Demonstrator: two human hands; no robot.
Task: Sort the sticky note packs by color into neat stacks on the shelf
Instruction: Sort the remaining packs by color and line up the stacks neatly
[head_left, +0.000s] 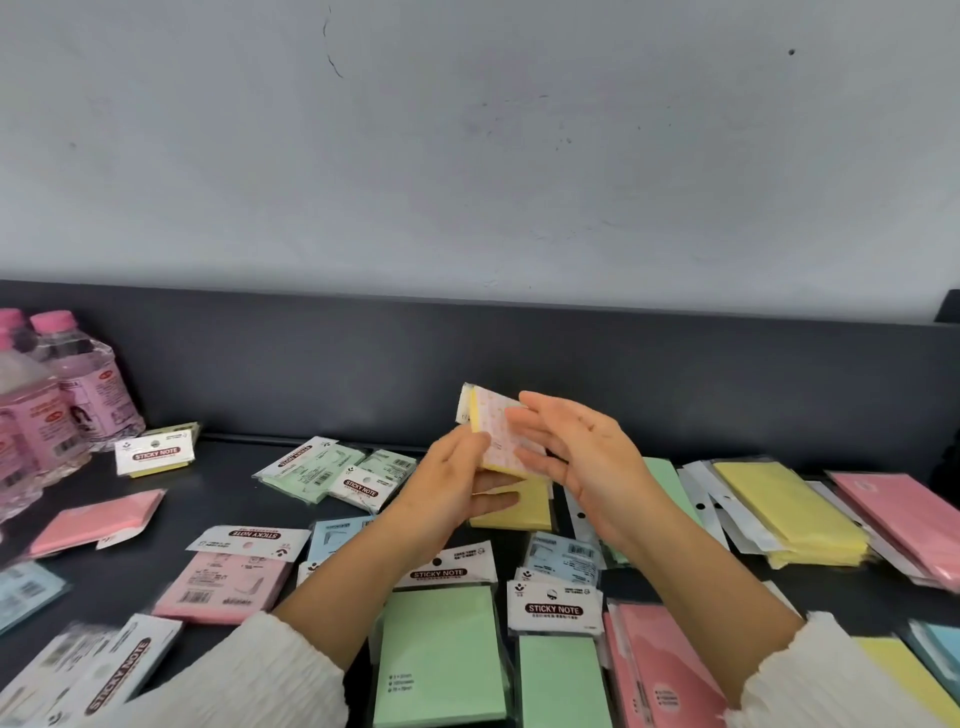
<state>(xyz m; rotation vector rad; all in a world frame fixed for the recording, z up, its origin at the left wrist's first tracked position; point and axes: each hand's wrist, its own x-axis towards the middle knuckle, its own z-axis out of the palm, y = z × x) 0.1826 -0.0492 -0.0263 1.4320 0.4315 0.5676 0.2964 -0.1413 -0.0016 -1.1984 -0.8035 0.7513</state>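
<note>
Head view: the left hand (451, 480) pinches a yellow-edged pack (491, 432) by its lower end and holds it tilted above the dark shelf (223, 480). The right hand (584, 457) is spread, its fingertips against the pack's face. A yellow stack (789, 512) and a pink stack (898, 519) lie to the right.

The left forearm (353, 577) and right forearm (696, 577) reached forward out of white knit sleeves (260, 675) and converged at mid-view. The left hand (457, 483) pinched a yellow sticky note pack (496, 441) at its lower edge, thumb on top and fingers beneath. The right hand (587, 457) stood palm-inward, its straight fingers laid against the pack's right side.
</note>
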